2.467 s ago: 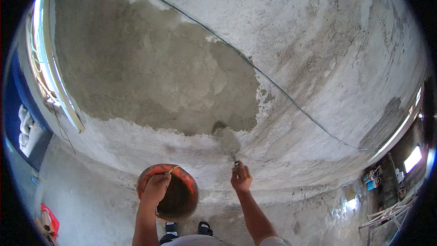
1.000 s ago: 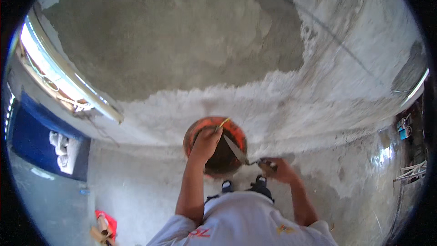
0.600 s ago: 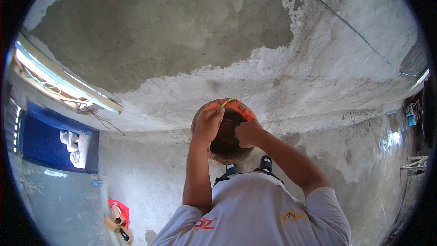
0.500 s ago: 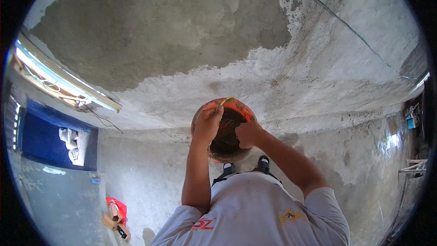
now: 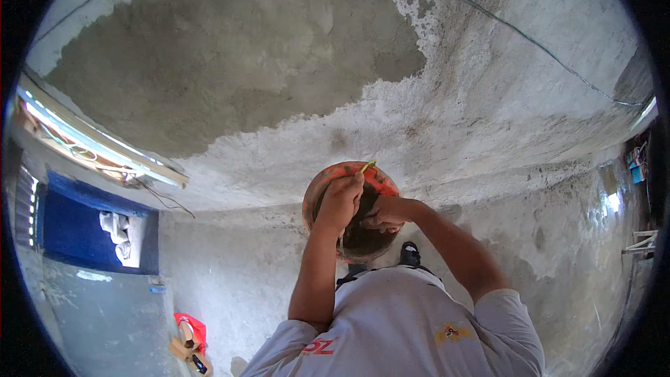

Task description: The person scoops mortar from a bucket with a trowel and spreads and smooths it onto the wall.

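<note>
Orange pan (image 5: pixel 377 176) of grey mortar sits low centre, held up near the chest. Left hand (image 5: pixel 340 201) is clenched on its rim along with a thin yellow stick (image 5: pixel 368 165). Right hand (image 5: pixel 382 213) is down inside the pan; grip is hidden, can't tell. Risk: one-handed rim hold, pan tips, mortar drops onto the white shirt (image 5: pixel 405 328). Wet dark plaster patch (image 5: pixel 230 63) far left, lit window frame (image 5: pixel 98 143) left, thin wire (image 5: pixel 530 38) crossing far right. Nothing blocks the pan.

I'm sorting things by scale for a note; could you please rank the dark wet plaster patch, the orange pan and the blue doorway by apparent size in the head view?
1. Dark wet plaster patch, clearly the largest.
2. Blue doorway.
3. Orange pan, partly hidden by the hands. It sits nearer the camera, so the ranking of these last two is unsure.
</note>
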A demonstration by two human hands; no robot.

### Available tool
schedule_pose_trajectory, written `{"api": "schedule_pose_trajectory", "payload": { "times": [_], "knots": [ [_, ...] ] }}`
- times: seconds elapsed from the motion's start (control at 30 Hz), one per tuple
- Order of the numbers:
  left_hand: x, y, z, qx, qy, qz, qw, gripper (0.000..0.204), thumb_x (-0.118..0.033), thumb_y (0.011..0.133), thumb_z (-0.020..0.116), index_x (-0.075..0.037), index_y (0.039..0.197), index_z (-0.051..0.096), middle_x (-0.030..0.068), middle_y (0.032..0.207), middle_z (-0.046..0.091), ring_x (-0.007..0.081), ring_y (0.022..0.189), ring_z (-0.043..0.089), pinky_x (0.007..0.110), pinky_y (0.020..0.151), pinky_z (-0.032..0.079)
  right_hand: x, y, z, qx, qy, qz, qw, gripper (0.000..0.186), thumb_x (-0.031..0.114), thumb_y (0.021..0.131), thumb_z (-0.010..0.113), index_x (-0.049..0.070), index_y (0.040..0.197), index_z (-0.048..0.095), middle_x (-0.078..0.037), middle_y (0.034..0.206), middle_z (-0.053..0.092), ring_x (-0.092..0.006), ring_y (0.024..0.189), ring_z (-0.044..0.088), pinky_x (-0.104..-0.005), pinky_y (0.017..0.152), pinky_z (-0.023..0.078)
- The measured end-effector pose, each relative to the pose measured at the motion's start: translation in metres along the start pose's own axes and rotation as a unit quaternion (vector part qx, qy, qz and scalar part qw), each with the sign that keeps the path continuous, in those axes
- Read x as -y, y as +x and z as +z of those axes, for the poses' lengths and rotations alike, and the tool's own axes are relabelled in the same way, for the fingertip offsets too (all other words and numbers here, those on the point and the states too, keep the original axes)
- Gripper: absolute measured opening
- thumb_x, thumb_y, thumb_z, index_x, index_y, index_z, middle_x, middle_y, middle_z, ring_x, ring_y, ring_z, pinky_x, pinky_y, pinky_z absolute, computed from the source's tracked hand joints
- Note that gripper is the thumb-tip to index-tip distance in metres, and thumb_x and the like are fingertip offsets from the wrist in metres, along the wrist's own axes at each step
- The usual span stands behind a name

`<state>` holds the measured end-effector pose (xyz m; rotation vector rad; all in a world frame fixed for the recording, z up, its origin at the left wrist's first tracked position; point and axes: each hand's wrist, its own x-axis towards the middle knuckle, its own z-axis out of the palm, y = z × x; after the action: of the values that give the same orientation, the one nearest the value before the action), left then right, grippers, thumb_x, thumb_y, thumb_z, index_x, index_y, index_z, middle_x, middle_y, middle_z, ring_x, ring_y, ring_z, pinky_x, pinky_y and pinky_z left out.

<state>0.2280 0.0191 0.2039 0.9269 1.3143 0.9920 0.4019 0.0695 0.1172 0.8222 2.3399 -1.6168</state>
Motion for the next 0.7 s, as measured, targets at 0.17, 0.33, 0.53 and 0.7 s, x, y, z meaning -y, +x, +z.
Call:
{"api": "schedule_pose_trajectory", "payload": {
  "times": [0.17,0.33,0.53,0.7],
  "knots": [
    [-0.017,-0.011,-0.025,-0.078,-0.032,0.091,0.992,0.042,-0.03,0.105,0.05,-0.013,0.066,0.046,-0.0029,0.053,0.039,0.0098,0.038,0.032,0.026,0.038,0.023,-0.005,-0.047,-0.016,-0.077,0.343,-0.006,0.936,0.041,0.029,0.092,0.064,-0.004,0.115,0.069,-0.009,0.071,0.066,-0.0146,0.05,0.055,-0.031,0.048,0.044],
    [-0.028,-0.006,-0.078,-0.127,-0.139,0.083,0.979,0.031,-0.028,0.104,0.051,-0.012,0.077,0.052,-0.0033,0.056,0.039,0.0097,0.038,0.031,0.026,0.034,0.022,-0.04,-0.103,-0.031,-0.166,0.466,-0.065,0.866,0.051,0.025,0.086,0.068,-0.008,0.125,0.064,-0.015,0.081,0.066,-0.0181,0.056,0.055,-0.0308,0.048,0.042],
    [-0.036,-0.009,-0.071,-0.127,-0.159,0.095,0.975,0.042,-0.029,0.103,0.056,-0.014,0.065,0.046,-0.0038,0.053,0.037,0.0085,0.037,0.032,0.025,0.034,0.022,-0.06,-0.129,-0.012,-0.211,0.501,-0.111,0.832,0.053,0.047,0.089,0.069,-0.006,0.096,0.069,-0.014,0.077,0.066,-0.0205,0.056,0.06,-0.0327,0.047,0.045],
    [-0.015,0.0,-0.078,-0.139,-0.099,0.042,0.984,0.041,-0.034,0.103,0.056,-0.016,0.067,0.05,-0.0053,0.053,0.04,0.0082,0.037,0.033,0.024,0.038,0.026,-0.046,-0.123,-0.002,-0.318,0.456,-0.215,0.803,0.034,0.03,0.096,0.063,0.0,0.109,0.059,-0.004,0.08,0.057,-0.0155,0.064,0.057,-0.0302,0.057,0.048]
  ]
}}
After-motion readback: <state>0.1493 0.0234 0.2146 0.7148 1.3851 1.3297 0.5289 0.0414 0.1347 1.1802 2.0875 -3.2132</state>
